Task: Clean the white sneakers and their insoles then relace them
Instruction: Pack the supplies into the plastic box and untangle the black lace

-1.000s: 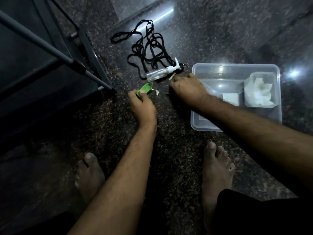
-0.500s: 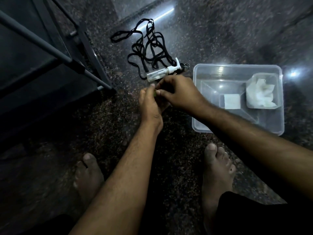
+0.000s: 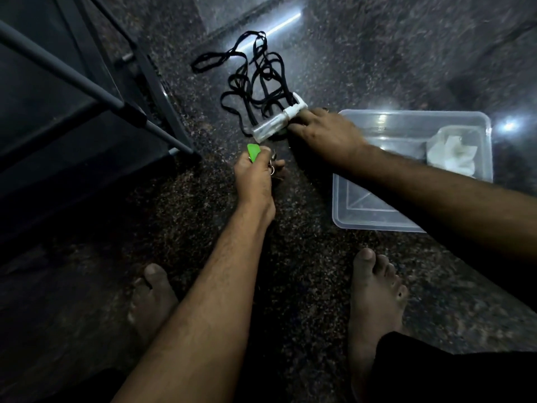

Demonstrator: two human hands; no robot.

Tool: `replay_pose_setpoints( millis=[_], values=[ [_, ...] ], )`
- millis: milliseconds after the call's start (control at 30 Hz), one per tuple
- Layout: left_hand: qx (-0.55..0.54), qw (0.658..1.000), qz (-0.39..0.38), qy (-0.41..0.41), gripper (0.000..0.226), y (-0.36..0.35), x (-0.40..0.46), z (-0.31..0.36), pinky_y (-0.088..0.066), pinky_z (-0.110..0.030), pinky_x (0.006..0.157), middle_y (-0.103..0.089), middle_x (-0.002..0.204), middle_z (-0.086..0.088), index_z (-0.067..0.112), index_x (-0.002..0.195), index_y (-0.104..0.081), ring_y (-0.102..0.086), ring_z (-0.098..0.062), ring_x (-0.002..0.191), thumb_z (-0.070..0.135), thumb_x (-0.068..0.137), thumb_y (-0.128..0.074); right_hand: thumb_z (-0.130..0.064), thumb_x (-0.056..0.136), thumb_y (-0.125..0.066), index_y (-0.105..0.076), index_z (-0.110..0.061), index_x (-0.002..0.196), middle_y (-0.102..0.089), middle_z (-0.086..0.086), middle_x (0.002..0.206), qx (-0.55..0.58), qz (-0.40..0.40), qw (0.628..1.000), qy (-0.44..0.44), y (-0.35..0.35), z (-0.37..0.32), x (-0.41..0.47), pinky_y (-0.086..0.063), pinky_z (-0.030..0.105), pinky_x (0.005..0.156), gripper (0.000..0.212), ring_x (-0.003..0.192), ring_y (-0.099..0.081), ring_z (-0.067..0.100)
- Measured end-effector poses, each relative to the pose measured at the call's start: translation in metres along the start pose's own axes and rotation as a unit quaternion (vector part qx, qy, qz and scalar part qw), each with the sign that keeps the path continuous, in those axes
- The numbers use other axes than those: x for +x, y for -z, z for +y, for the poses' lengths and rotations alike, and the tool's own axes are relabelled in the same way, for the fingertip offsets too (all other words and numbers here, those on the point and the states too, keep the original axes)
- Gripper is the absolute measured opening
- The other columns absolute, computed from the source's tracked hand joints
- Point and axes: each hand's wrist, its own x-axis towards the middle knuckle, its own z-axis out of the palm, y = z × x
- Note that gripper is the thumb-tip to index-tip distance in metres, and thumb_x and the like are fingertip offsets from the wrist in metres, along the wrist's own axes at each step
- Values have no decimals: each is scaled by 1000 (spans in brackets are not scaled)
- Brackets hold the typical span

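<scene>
Black shoelaces (image 3: 255, 80) lie tangled on the dark granite floor. A clear pump bottle (image 3: 276, 123) with a white head lies on its side across their near end. My right hand (image 3: 322, 132) reaches to the bottle, fingertips touching it near the pump. My left hand (image 3: 255, 175) grips a bunch of keys with a green tag (image 3: 253, 151) sticking out above the fingers. No sneakers or insoles are in view.
A clear plastic tub (image 3: 363, 222) sits at the right, holding crumpled white tissue (image 3: 450, 154). A dark metal rack (image 3: 87, 91) stands at the left. My two bare feet (image 3: 374, 289) rest on the floor below the hands.
The hands were together by the bottle half a second ago. Now the left hand has drawn back with the green-tagged keys, and the right hand has reached forward to the pump bottle.
</scene>
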Motion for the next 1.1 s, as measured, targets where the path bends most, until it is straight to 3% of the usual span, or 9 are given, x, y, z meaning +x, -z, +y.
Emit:
replay_pose_setpoints(
  millis=[167, 300, 433, 533, 633, 733, 933, 1100],
  values=[
    [-54, 998, -23, 15, 16, -4, -4, 3, -55, -29, 59, -57, 73, -2, 14, 89, -54, -67, -17, 72, 4, 101, -51, -18, 95, -52, -58, -8, 125, -56, 16, 113, -6, 4, 1000, -28, -6, 0, 8, -47, 46, 78, 32, 104, -55, 35],
    [-70, 997, -27, 35, 18, -8, -6, 6, -61, -37, 76, -46, 60, -4, 11, 88, -50, -69, -28, 84, 3, 103, -47, -26, 97, -49, -60, -12, 128, -51, 17, 119, -19, -14, 1000, -18, -6, 4, 7, -46, 47, 78, 35, 109, -50, 36],
    [-79, 996, -27, 39, 12, -8, -10, 7, -63, -37, 69, -44, 63, -5, 8, 93, -48, -69, -27, 78, 4, 104, -45, -26, 97, -48, -53, -8, 126, -53, 21, 113, -7, -3, 1000, -24, -6, 0, 2, -45, 48, 79, 35, 102, -54, 40],
    [-79, 996, -21, 47, 17, -7, -12, 5, -61, -38, 72, -44, 63, -5, 10, 88, -49, -70, -25, 75, 4, 104, -46, -21, 93, -55, -49, -6, 126, -53, 22, 114, 12, 22, 996, -86, -4, -2, -1, -44, 48, 81, 37, 102, -55, 40],
    [-64, 997, -7, 45, 18, -6, -13, 2, -60, -36, 71, -50, 68, -5, 11, 87, -51, -68, -22, 74, 2, 102, -47, -21, 93, -59, -48, -4, 126, -53, 20, 119, -23, -10, 992, -124, -2, 4, -2, -43, 46, 85, 39, 106, -54, 39],
    [-45, 998, -10, 35, 21, -7, -14, 0, -60, -28, 61, -56, 79, -8, 8, 88, -55, -64, -18, 73, -4, 101, -43, -17, 99, -48, -46, -5, 127, -55, 18, 121, -37, -30, 992, -116, -3, 9, -2, -42, 45, 87, 31, 107, -58, 37],
    [-28, 1000, -14, 3, 24, -15, -13, 3, -54, -22, 53, -58, 81, -7, 6, 88, -60, -59, -12, 69, -3, 102, -42, -22, 95, -54, -43, -7, 128, -63, 18, 116, 50, -57, 990, -123, 1, 18, -7, -37, 43, 91, 38, 107, -60, 35],
    [-74, 997, -18, 17, 20, -19, -15, 2, -53, -23, 55, -63, 87, -11, 7, 98, -59, -62, -14, 70, -3, 102, -42, -25, 92, -60, -62, -20, 109, -61, 5, 107, 120, 101, 980, -121, 20, 10, -33, -41, 40, 83, 18, 98, -60, 29]
  ],
)
